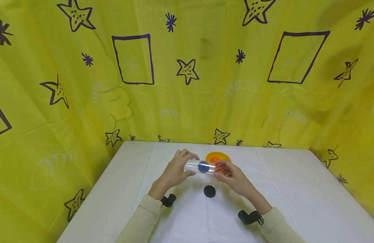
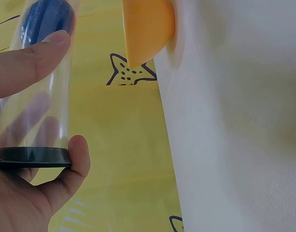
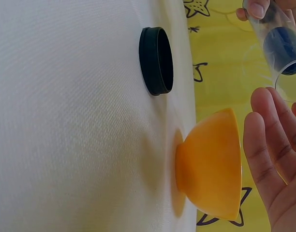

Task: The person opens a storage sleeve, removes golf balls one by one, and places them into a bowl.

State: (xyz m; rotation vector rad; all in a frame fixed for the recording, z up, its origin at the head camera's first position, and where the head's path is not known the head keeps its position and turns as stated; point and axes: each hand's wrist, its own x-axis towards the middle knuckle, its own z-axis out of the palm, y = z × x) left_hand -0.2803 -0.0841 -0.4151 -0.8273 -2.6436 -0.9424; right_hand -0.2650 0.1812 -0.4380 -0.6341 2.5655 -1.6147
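Clear cylindrical tube point(image 1: 193, 165) with round dark-blue ball point(image 1: 203, 167), both plastic-looking. Probably light, stiff, slick; best held mid-barrel. Gripped by left hand point(image 1: 176, 168); at open end, right hand point(image 1: 233, 176), fingers extended, contact unclear.

I see black round cap point(image 1: 209, 191) on white rectangular tbl point(image 1: 265, 195), yellow-orange round bowl point(image 3: 211, 166) behind; clear cylindrical tube point(image 1: 192, 165) w/ blue round piece point(image 1: 203, 167) inside, above tbl.
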